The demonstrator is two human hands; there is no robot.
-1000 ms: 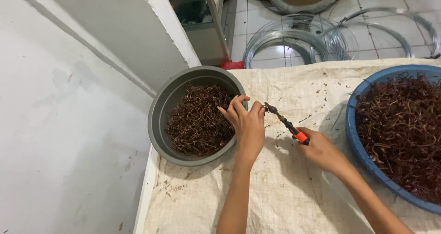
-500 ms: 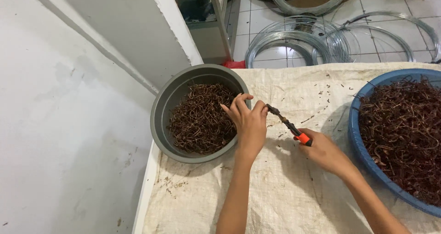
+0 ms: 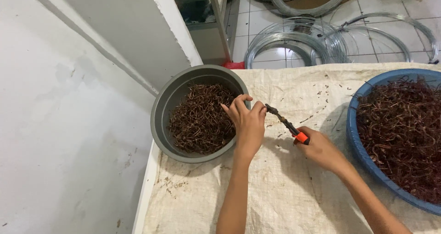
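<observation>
Left hand [image 3: 248, 121]: it is at the right rim of the grey bowl [image 3: 161, 119], fingers bent together, tips toward the nose of the pliers [image 3: 287, 123]. The grip is narrow; if a small piece is pinched in it, I cannot tell, it is too small to see.
Right hand [image 3: 321, 149]: my grip is closed around the orange handles of the pliers, on the counter between the two containers.
Pliers: they are tilted, the dark nose points up and left to my left fingertips, just beside them.
Grey bowl: it stands at the left edge of the counter, with a heap of short brown bent wire pieces [image 3: 200, 119] inside.
Blue basin [image 3: 363, 153]: it is at the right side, well apart from the bowl, partly cut by the picture edge, and full of tangled dark red-brown wire [image 3: 404, 128].
Counter [image 3: 285, 192]: it is covered with a pale woven sack cloth; small dark crumbs lie on it near the pliers.
Floor: white tiles behind the counter, with coils of grey wire [image 3: 294, 43] lying on them.
Left of the scene: a white wall [image 3: 59, 146].
</observation>
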